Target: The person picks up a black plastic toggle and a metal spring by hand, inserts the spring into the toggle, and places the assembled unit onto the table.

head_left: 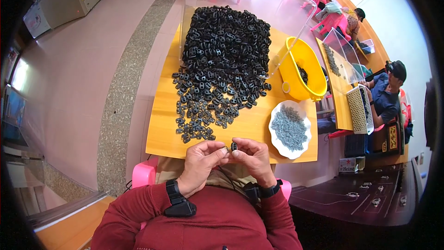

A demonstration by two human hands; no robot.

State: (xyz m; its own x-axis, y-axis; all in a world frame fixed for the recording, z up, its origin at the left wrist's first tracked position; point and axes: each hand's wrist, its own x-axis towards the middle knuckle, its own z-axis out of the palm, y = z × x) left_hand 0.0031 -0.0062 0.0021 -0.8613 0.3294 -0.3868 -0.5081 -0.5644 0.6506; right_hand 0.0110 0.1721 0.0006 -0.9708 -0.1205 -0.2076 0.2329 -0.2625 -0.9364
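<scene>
My two hands meet at the table's near edge. Between the thumb and fingers of my right hand [253, 156] is a black two-hole cord lock [234, 146], held upright. My left hand [203, 159] pinches a tiny metallic piece [227, 149] close beside it; its exact shape is too small to make out. Just ahead, a large heap of black cord lock parts [226, 46] spreads toward me, with loose ones [196, 129] nearest my left hand. To the right stands a white scalloped dish [280, 150] full of small grey metal pieces that look like springs [289, 127].
A clear plastic bin [296, 9] lies behind and around the heap on the wooden table [162, 129]. The yellow tub [296, 90] at its right edge holds some black parts. Another person [386, 92] sits at a neighbouring table with a white basket [358, 111]; others sit farther back.
</scene>
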